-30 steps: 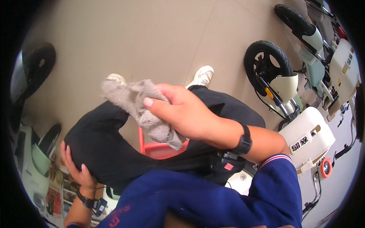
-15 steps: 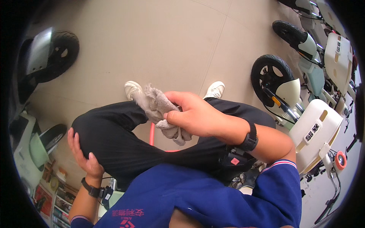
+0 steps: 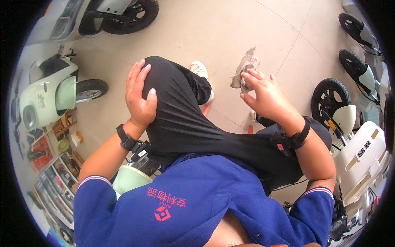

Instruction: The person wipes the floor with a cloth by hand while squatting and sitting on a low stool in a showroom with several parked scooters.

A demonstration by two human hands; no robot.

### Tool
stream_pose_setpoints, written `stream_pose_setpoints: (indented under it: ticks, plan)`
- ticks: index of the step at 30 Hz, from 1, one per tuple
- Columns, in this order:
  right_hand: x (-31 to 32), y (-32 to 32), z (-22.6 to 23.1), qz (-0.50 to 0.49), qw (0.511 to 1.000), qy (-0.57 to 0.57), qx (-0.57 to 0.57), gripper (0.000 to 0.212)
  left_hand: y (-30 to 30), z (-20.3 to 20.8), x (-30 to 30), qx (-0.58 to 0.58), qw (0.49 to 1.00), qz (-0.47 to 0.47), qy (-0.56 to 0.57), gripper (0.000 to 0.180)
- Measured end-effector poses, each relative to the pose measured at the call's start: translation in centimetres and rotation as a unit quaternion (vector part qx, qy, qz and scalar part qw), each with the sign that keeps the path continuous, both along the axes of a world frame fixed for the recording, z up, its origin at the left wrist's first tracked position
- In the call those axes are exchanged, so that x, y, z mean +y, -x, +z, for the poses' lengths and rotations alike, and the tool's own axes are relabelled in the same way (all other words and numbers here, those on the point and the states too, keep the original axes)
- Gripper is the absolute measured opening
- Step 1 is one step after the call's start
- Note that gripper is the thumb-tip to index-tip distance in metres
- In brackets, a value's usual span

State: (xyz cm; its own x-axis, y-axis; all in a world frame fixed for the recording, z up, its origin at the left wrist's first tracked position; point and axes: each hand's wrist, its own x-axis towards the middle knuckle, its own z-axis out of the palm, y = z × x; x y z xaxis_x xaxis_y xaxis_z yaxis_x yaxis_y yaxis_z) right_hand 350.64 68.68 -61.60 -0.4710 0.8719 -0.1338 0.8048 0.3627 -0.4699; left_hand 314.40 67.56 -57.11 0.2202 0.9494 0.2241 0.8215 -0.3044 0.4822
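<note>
Two hands, one grey rag, five scooters, two wristbands.

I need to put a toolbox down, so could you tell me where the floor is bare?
Bare tile floor lies beyond the grey rag, between the scooter wheel and the right-hand scooters. The lower left, by the cluttered shelves, is crowded.

From twelve to two o'clock the tiled floor lies open, so a hand could pass there past the grey rag held at the fingertips of the right hand. The raised knee under the left hand blocks the middle, with a white shoe just beyond it. Scooters hem the edges: a wheel at eleven, a pale green scooter at nine, a black tyre and a white scooter body at three to four.
</note>
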Motion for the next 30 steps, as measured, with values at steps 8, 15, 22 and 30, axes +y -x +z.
stream_pose_setpoints:
  ticks: [8,15,22,30]
  plan:
    - [3.5,-2.5,1.1,-0.069,0.983,0.17,-0.017,0.051,-0.2,0.0,-0.8,0.003,0.999,0.013,-0.031,0.053]
    - [2.3,-2.0,-0.7,-0.188,0.934,0.253,0.166,0.051,-0.1,-0.2,-0.4,0.0,1.0,-0.001,-0.026,0.055]
    - [-0.7,-1.5,2.0,-0.089,0.899,0.338,0.265,0.049,-0.5,-0.3,0.3,-0.016,0.999,-0.018,-0.021,0.056]
    - [0.2,-0.9,7.1,-0.078,0.855,0.347,0.379,0.039,1.0,1.1,2.8,0.049,0.986,-0.16,0.02,0.064]
